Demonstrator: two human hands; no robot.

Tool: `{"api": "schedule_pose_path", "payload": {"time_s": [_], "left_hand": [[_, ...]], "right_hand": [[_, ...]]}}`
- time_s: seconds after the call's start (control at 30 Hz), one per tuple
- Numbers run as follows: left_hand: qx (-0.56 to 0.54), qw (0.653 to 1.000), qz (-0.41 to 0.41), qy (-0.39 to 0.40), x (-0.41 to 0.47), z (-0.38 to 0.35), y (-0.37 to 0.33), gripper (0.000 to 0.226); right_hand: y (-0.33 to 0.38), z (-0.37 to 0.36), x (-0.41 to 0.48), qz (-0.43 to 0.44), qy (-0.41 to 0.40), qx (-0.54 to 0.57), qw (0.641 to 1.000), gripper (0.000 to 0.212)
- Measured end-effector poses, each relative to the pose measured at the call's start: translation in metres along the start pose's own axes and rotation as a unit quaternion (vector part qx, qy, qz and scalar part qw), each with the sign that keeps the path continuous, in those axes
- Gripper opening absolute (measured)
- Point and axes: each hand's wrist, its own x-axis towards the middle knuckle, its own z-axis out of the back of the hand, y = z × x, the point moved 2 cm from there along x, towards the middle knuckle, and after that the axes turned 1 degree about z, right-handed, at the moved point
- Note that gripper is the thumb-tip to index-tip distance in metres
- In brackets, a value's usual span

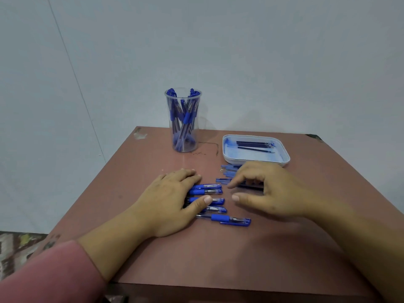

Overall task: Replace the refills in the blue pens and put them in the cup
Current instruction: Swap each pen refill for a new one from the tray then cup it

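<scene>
Our left hand (175,197) lies flat, fingers straight, on the row of blue pens (215,201) at the centre of the frame, pressing them to the table (240,259) without gripping any of them. Our right hand (266,191) hovers just right of the row, with the thumb and forefinger apart and nothing between them. Its other fingers are curled down over a loose pile of blue and dark pieces (227,171). We cannot tell whether those fingertips touch the pile.

The cup (196,141) stands in the upper centre and is already crowded with blue pens. The tray (255,160) to its right holds a few dark refills (254,144). We judge the task well along, with the step in hand being to pick the next pen from the row.

To do it well, we should take one pen only. The lowest pen (229,220) sticks out furthest to the right, so it is probably the easiest to pinch. The flat left hand can hold the others down so they do not roll or scatter as one slides out.

We should draw the new refill from the tray, not from the pile under the right hand, which probably holds spent pieces. The cup is full and tall, so we should lower the finished pen in gently to avoid tipping it.
</scene>
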Motion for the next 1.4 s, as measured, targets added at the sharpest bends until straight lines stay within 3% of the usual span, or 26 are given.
{"api": "schedule_pose_path", "payload": {"time_s": [0.23,0.5,0.6,0.7,0.87,1.0,1.4], "left_hand": [[0.001,1.000,0.003,-0.002,0.000,0.001,-0.001,0.090],[-0.005,1.000,0.000,-0.009,0.000,0.002,-0.002,0.089],[-0.018,0.999,-0.005,-0.026,0.000,0.006,-0.003,0.085],[-0.036,0.996,-0.035,-0.070,0.001,0.018,-0.008,0.076],[-0.055,0.986,-0.108,-0.112,0.018,0.039,-0.018,0.046],[-0.116,0.980,-0.121,-0.103,0.032,0.037,-0.019,0.030],[-0.214,0.957,-0.126,-0.150,0.037,0.019,-0.003,0.031]], "right_hand": [[0.000,-0.010,-0.013,-0.006,0.066,0.020,0.998,0.036],[0.004,-0.018,-0.009,-0.031,0.062,0.018,0.997,0.014],[0.005,-0.014,-0.008,-0.040,0.020,0.060,0.997,0.012],[0.000,-0.009,-0.007,-0.021,-0.072,0.082,0.994,0.012],[-0.005,-0.005,0.000,-0.005,-0.177,0.115,0.978,0.010],[-0.008,-0.008,0.008,0.010,-0.207,0.110,0.972,0.013],[-0.013,-0.019,0.018,0.054,-0.239,0.069,0.967,0.018]]}}
